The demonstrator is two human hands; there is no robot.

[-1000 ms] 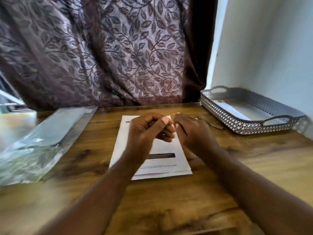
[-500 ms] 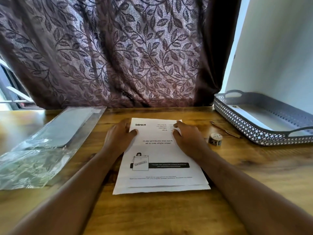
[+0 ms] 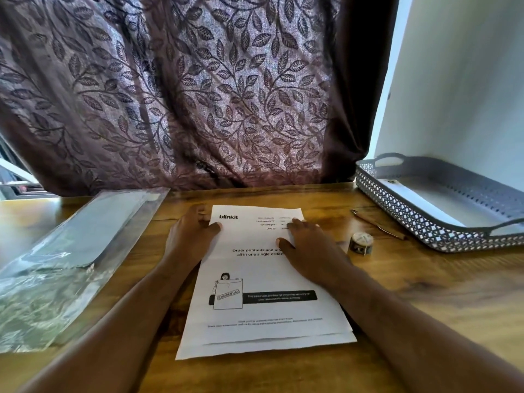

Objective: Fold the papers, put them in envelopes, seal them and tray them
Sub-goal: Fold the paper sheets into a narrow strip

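Note:
A stack of white printed papers lies flat on the wooden table in front of me. My left hand rests at the stack's top left corner, thumb on the top sheet and fingers along the far edge. My right hand lies flat on the upper right part of the top sheet, fingers spread. A clear plastic sleeve of grey envelopes lies at the left. The grey perforated tray stands at the right, with a white envelope inside it.
A small roll of patterned tape stands just right of my right hand. A thin pen-like tool lies between the tape and the tray. A leaf-patterned curtain hangs behind the table, and a white wall is at the right.
One second ago both hands were curled together above the papers. They have since come down onto the top part of the stack, and the tape roll now stands on the table.

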